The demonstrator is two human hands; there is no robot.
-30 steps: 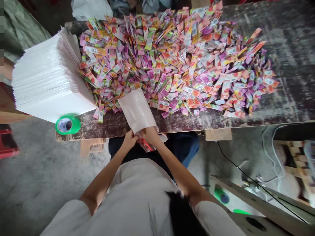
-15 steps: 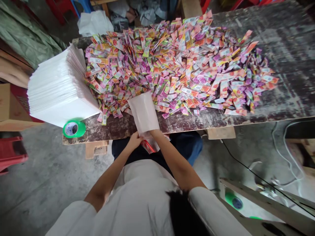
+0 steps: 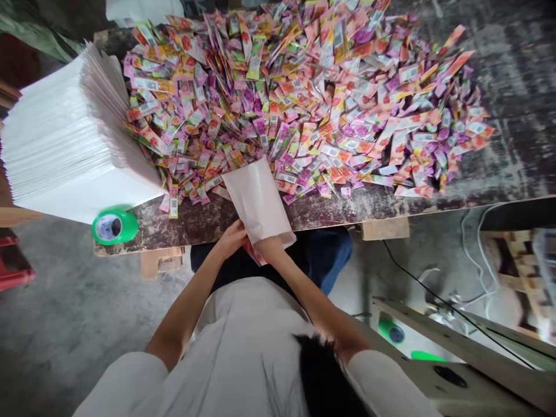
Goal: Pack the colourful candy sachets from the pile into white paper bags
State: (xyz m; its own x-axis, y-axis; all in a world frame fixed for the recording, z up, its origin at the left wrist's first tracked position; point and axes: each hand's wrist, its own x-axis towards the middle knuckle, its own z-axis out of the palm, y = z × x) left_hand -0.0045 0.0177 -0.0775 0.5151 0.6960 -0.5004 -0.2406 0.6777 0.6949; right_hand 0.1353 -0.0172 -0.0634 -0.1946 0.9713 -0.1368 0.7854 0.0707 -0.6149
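A whitish, slightly see-through bag (image 3: 260,200) lies with its far end at the small packets and its near end over the table edge, above my lap. My left hand (image 3: 233,237) is closed on the near left side of this bag. Inside the bag's near opening is my right hand (image 3: 270,248), its fingers hidden by the bag wall. Something red (image 3: 254,252) shows just below the bag between my hands; what it is I cannot make out. Past the bag spreads a wide heap of small, colourful sachets (image 3: 304,110) in pink, orange, purple and yellow.
A thick stack of white bags (image 3: 56,145) stands on the table's left end. A roll of green tape (image 3: 115,225) sits at the corner before it. The worn dark table (image 3: 516,116) runs on to the right. Cables (image 3: 417,278) and a frame (image 3: 460,341) lie lower right.
My right hand has drawn back a little toward me, and more of it shows at the bag's opening. The bag's near end has shifted slightly right. My view has moved closer to the table.
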